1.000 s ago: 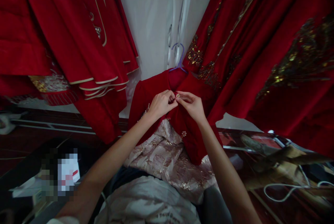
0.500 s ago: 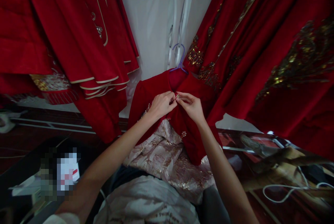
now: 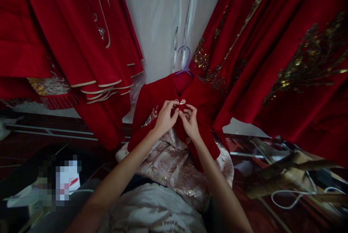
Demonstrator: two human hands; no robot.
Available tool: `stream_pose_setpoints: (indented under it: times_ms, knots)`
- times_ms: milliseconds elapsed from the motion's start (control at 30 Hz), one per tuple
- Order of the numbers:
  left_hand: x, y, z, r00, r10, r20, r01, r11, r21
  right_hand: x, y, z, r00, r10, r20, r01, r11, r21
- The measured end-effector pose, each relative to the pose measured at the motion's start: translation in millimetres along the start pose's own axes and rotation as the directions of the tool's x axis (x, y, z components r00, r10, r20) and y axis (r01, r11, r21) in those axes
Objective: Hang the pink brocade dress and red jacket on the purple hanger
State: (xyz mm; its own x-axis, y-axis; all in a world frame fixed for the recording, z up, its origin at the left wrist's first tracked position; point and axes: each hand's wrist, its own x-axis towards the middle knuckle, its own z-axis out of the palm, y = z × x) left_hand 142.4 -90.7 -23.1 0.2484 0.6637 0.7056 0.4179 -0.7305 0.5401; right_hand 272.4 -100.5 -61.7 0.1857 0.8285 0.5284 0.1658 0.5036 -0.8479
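A red jacket (image 3: 154, 88) hangs on a purple hanger (image 3: 186, 59), its front draped over a pale pink-gold brocade fabric (image 3: 174, 164) on my lap. Just below the collar, a beaded floral button (image 3: 183, 102) shows at the front opening. My left hand (image 3: 166, 117) pinches the jacket front beside this button, thumb and fingers curled. My right hand (image 3: 190, 120) grips the front edge a little lower, its fingertips close to the left ones. Lower on the front sits a second beaded button (image 3: 188, 140). The fabric between the fingertips is partly hidden.
Long red garments with gold trim hang at left (image 3: 67, 44) and right (image 3: 261, 62). Behind the jacket are white cabinet doors (image 3: 152, 19). A looped white cord (image 3: 288, 204) lies among wooden pieces at lower right. A dark surface with papers (image 3: 21, 196) is at lower left.
Both hands have moved slightly down from the upper button, which now shows uncovered above them. The right hand has turned more upright. The beaded trim on the left shows more.
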Motion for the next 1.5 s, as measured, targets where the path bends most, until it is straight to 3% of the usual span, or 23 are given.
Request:
stream_pose_setpoints:
  times_ms: [167, 300, 433, 533, 633, 767, 933, 1000, 1067, 1133, 1167, 1233, 1333, 1500]
  knots:
    - [-25, -15, -10, 0.997, -0.080, 0.014, 0.080, 0.997, -0.015, 0, 6, -19, 0.978, 0.084, 0.189, -0.062, 0.991, -0.117]
    - [-45, -18, -24, 0.990, -0.110, 0.085, 0.108, 0.994, 0.032, 10, -14, -42, 0.983, 0.071, 0.172, -0.044, 0.987, -0.154]
    - [-69, -21, -30, 0.992, -0.097, 0.079, 0.078, 0.972, 0.220, 13, -35, -58, 0.978, 0.086, 0.189, -0.061, 0.989, -0.137]
    - [-87, -31, -30, 0.990, -0.115, 0.079, 0.086, 0.950, 0.299, 12, -40, -62, 0.970, 0.141, 0.199, -0.114, 0.983, -0.143]
    - [-98, -41, -31, 0.984, -0.159, 0.082, 0.131, 0.953, 0.272, 11, -41, -59, 0.982, 0.159, 0.106, -0.141, 0.978, -0.154]
    - [-96, -38, -41, 0.975, -0.220, -0.014, 0.220, 0.962, 0.160, 8, -53, -53, 0.967, 0.247, 0.061, -0.245, 0.969, -0.044]
    - [-89, -6, -36, 0.934, -0.165, -0.316, 0.190, 0.981, 0.048, 2, -76, -53, 0.917, 0.392, 0.079, -0.399, 0.892, 0.211]
    - [-94, 5, -22, 0.963, -0.140, -0.228, 0.155, 0.987, 0.048, 2, -81, -53, 0.902, 0.427, 0.056, -0.427, 0.870, 0.248]
    - [-101, 10, -5, 0.992, -0.116, 0.055, 0.112, 0.991, 0.074, 2, -82, -53, 0.894, 0.447, 0.032, -0.440, 0.860, 0.261]
    - [-109, 10, 9, 0.940, -0.112, 0.323, 0.076, 0.990, 0.122, 2, -82, -50, 0.891, 0.452, 0.028, -0.444, 0.859, 0.256]
    - [-112, 8, 13, 0.910, -0.122, 0.396, 0.068, 0.987, 0.147, 2, -81, -47, 0.895, 0.445, 0.024, -0.436, 0.866, 0.246]
    - [-114, 3, 16, 0.881, -0.141, 0.451, 0.070, 0.983, 0.169, 1, -77, -41, 0.911, 0.412, 0.010, -0.406, 0.892, 0.201]
    - [-113, -5, 11, 0.876, -0.155, 0.456, 0.104, 0.985, 0.134, -1, -65, -32, 0.942, 0.336, -0.001, -0.335, 0.940, 0.068]
    - [-111, -10, 4, 0.879, -0.150, 0.453, 0.116, 0.988, 0.102, -5, -46, -30, 0.969, 0.220, 0.117, -0.170, 0.927, -0.334]
